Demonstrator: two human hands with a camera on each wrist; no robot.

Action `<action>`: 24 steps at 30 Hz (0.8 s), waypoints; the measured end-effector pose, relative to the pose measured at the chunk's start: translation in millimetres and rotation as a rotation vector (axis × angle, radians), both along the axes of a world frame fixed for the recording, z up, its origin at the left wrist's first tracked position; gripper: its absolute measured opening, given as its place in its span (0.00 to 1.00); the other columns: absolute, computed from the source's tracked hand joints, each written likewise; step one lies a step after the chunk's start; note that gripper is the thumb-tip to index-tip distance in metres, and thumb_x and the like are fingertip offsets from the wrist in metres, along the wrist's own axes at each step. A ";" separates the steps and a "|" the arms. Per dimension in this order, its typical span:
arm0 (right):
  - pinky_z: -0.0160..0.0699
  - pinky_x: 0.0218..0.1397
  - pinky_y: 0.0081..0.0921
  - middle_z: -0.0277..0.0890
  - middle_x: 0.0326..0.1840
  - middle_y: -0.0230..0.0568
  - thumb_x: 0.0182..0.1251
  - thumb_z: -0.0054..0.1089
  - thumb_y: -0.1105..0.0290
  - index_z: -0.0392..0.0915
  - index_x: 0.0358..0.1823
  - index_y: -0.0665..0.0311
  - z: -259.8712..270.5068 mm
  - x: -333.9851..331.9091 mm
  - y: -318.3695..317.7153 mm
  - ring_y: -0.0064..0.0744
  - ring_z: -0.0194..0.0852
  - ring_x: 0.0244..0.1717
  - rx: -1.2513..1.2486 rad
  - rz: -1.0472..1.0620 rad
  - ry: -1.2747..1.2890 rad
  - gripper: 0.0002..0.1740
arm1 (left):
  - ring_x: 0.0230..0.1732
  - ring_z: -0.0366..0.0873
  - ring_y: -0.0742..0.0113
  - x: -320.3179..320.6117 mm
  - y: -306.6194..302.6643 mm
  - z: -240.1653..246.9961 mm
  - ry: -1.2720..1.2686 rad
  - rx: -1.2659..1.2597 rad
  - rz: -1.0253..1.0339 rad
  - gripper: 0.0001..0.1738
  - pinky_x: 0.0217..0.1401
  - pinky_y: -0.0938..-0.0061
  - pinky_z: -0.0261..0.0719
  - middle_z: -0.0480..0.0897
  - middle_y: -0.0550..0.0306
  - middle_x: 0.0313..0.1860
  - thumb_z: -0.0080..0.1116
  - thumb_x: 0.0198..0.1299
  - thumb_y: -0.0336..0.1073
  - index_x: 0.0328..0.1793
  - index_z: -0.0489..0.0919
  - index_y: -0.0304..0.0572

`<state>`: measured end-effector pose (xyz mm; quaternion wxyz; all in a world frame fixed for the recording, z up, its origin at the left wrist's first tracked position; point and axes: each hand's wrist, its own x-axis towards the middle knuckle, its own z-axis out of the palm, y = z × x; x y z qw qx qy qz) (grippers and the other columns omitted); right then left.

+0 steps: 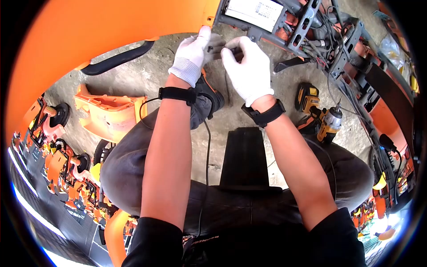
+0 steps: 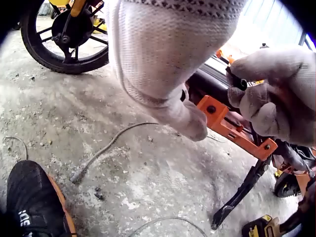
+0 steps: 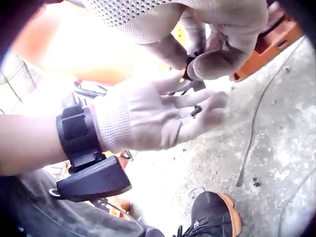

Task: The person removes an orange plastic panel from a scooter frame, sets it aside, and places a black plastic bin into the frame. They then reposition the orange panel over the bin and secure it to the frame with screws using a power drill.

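Observation:
In the head view my gloved left hand [image 1: 190, 55] is held beneath the edge of a large orange panel [image 1: 147, 18], fingers extended toward the right hand. Seen in the right wrist view, the left hand [image 3: 155, 118] is palm up, a small black piece [image 3: 196, 110] lying on its fingers. Just above it, my gloved right hand [image 3: 224, 32] pinches another small dark part [image 3: 188, 67] between thumb and finger. That part [image 2: 237, 80] also shows at the right hand's [image 2: 281, 89] fingertips in the left wrist view.
A yellow-black drill [image 1: 329, 124] and another yellow-black tool [image 1: 307, 97] rest on the concrete floor at right. An orange plastic part [image 1: 111, 113] lies at left. A metal frame [image 1: 302, 35] with loose wires stands at upper right. A shoe [image 2: 34, 202] and thin cables are near the hands.

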<state>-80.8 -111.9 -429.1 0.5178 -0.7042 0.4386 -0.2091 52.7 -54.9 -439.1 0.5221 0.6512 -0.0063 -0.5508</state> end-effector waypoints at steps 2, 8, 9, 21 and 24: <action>0.74 0.40 0.38 0.74 0.31 0.48 0.56 0.59 0.69 0.74 0.32 0.63 1.3 5.8 2.5 0.49 0.75 0.35 0.010 0.043 0.075 0.07 | 0.53 0.76 0.55 2.6 3.0 -8.8 0.038 0.013 -0.081 0.37 0.59 0.69 0.71 0.77 0.40 0.53 0.38 0.69 0.58 0.58 0.71 0.23; 0.74 0.44 0.40 0.74 0.33 0.51 0.55 0.56 0.73 0.75 0.41 0.62 3.4 16.1 12.1 0.52 0.75 0.38 -0.079 0.120 0.073 0.11 | 0.33 0.77 0.67 -3.6 3.6 -15.5 0.156 -0.105 0.080 0.26 0.35 0.75 0.77 0.80 0.53 0.35 0.48 0.67 0.53 0.46 0.77 0.31; 0.74 0.45 0.40 0.74 0.34 0.51 0.55 0.54 0.74 0.75 0.43 0.61 5.2 15.1 11.9 0.52 0.75 0.39 -0.087 0.147 0.055 0.12 | 0.31 0.76 0.68 -2.0 4.8 -16.8 0.142 -0.129 0.100 0.25 0.34 0.75 0.76 0.79 0.54 0.33 0.48 0.67 0.53 0.44 0.77 0.32; 0.76 0.44 0.28 0.81 0.34 0.48 0.57 0.56 0.65 0.79 0.41 0.64 -46.7 -93.1 -12.2 0.43 0.81 0.37 0.196 0.212 0.406 0.14 | 0.25 0.75 0.71 20.4 3.5 -4.7 0.166 -0.122 -0.041 0.07 0.27 0.79 0.73 0.78 0.61 0.27 0.58 0.63 0.39 0.38 0.78 0.44; 0.76 0.44 0.27 0.82 0.34 0.46 0.58 0.56 0.65 0.79 0.43 0.68 -42.5 -98.9 -13.9 0.37 0.81 0.36 0.311 0.182 0.395 0.16 | 0.25 0.75 0.72 18.6 3.0 -3.8 0.169 -0.174 -0.053 0.07 0.28 0.79 0.73 0.78 0.61 0.27 0.58 0.62 0.38 0.37 0.78 0.44</action>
